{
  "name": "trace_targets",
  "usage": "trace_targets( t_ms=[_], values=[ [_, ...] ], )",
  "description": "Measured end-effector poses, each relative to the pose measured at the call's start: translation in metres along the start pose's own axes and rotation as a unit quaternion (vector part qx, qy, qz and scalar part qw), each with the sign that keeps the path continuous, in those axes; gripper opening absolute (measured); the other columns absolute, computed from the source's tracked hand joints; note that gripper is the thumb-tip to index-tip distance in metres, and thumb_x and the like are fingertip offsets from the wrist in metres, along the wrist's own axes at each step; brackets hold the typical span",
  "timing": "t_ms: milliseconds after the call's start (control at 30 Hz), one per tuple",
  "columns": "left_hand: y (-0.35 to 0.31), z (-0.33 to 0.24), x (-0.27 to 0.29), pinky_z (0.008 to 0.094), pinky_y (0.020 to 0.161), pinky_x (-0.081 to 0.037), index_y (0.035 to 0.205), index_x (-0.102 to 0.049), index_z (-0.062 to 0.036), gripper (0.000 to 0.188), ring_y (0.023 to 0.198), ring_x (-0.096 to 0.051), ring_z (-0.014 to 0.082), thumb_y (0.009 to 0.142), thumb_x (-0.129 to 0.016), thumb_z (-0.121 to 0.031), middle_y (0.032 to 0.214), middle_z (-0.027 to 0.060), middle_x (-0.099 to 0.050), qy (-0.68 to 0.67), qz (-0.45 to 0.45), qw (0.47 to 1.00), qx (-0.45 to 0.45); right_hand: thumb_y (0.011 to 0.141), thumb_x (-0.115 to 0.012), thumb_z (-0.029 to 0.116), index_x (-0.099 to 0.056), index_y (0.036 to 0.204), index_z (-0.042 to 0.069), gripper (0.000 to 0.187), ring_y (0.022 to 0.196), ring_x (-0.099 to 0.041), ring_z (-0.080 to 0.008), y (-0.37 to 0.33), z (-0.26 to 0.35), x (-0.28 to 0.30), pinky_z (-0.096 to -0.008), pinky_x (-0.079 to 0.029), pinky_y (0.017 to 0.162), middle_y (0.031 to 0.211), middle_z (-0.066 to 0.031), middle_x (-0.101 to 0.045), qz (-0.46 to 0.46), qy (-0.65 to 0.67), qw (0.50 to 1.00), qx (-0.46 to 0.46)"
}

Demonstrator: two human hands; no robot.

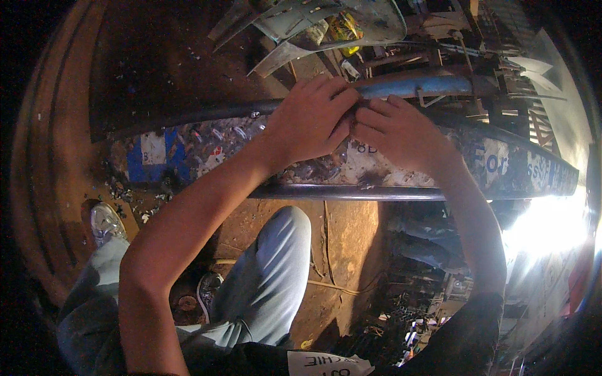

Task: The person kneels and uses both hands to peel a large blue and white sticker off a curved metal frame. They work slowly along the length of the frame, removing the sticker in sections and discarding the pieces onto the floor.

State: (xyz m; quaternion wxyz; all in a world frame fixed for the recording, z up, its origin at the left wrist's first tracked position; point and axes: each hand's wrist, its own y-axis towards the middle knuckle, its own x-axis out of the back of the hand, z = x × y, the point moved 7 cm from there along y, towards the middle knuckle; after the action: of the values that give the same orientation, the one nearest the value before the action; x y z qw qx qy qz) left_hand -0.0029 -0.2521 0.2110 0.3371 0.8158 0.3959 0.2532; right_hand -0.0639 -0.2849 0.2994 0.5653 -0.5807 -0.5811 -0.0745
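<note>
A long, narrow bench (401, 175) stretches across in front of me, its worn top covered with a printed white-and-blue sheet. Dark rounded rails line its two long edges. My left hand (313, 116) lies over the far rail near the middle, its fingers bent and close together. Beside it, my right hand (398, 131) has curled fingers, and the fingertips of both hands meet. Whatever sits between them is hidden. Small shiny pieces (219, 133) are scattered on the bench top left of my left hand.
Behind the bench runs a blue tube (414, 86). A grey plastic chair (382, 22) stands beyond it, with a yellow packet (345, 31) on it. A bright light (544, 227) glares at the right. A cable (335, 286) crosses the brown floor near my knee.
</note>
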Motion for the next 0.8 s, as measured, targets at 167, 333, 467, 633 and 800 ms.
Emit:
trace_targets(
  t_ms=[167,333,467,633,800],
  values=[
    [0.0,-0.001,0.0,0.0458,0.087,-0.045,0.108,-0.058,-0.0064,0.033,0.101,-0.057,0.0326,0.078,-0.063,-0.021,0.108,0.0131,-0.058,0.005,-0.004,1.0,-0.002,0.079,-0.057,0.017,-0.064,0.102,0.01,0.025,0.099,-0.059,-0.027,-0.002,-0.011,0.004,-0.0408,-0.05,0.086,0.099,-0.0052,-0.06,-0.03,0.085,0.996,-0.023],
    [0.001,-0.001,0.002,0.0457,0.086,-0.045,0.106,-0.058,-0.0063,0.031,0.1,-0.057,0.0326,0.079,-0.063,-0.02,0.106,0.0132,-0.059,0.004,-0.024,1.0,-0.011,0.076,-0.058,0.016,-0.067,0.099,0.009,0.025,0.097,-0.059,-0.027,-0.004,-0.011,0.008,-0.0387,-0.052,0.083,0.098,-0.0061,-0.061,-0.046,0.113,0.992,0.03],
    [0.0,-0.001,0.001,0.0457,0.085,-0.045,0.106,-0.058,-0.0061,0.032,0.099,-0.056,0.0324,0.078,-0.063,-0.02,0.105,0.0132,-0.058,0.007,-0.017,1.0,-0.005,0.075,-0.059,0.017,-0.066,0.097,0.009,0.024,0.094,-0.06,-0.0256,-0.004,-0.007,0.006,-0.0387,-0.053,0.08,0.098,-0.0052,-0.06,-0.026,0.082,0.995,0.04],
    [0.0,-0.001,0.001,0.0456,0.085,-0.045,0.107,-0.057,-0.0061,0.033,0.099,-0.056,0.0324,0.078,-0.063,-0.021,0.104,0.0129,-0.057,0.003,-0.009,1.0,-0.006,0.075,-0.059,0.019,-0.064,0.101,0.01,0.028,0.099,-0.059,-0.0236,-0.001,-0.001,0.006,-0.0383,-0.052,0.084,0.103,-0.0038,-0.059,-0.042,0.035,0.998,0.038],
    [0.001,-0.001,0.0,0.0474,0.086,-0.045,0.108,-0.056,-0.0046,0.035,0.1,-0.055,0.0351,0.078,-0.063,-0.021,0.105,0.0151,-0.057,-0.005,-0.008,1.0,-0.012,0.077,-0.058,0.018,-0.062,0.104,0.01,0.028,0.107,-0.057,-0.0248,-0.003,-0.001,-0.002,-0.0386,-0.049,0.093,0.107,-0.0049,-0.059,0.012,0.025,1.0,0.008]
  ],
)
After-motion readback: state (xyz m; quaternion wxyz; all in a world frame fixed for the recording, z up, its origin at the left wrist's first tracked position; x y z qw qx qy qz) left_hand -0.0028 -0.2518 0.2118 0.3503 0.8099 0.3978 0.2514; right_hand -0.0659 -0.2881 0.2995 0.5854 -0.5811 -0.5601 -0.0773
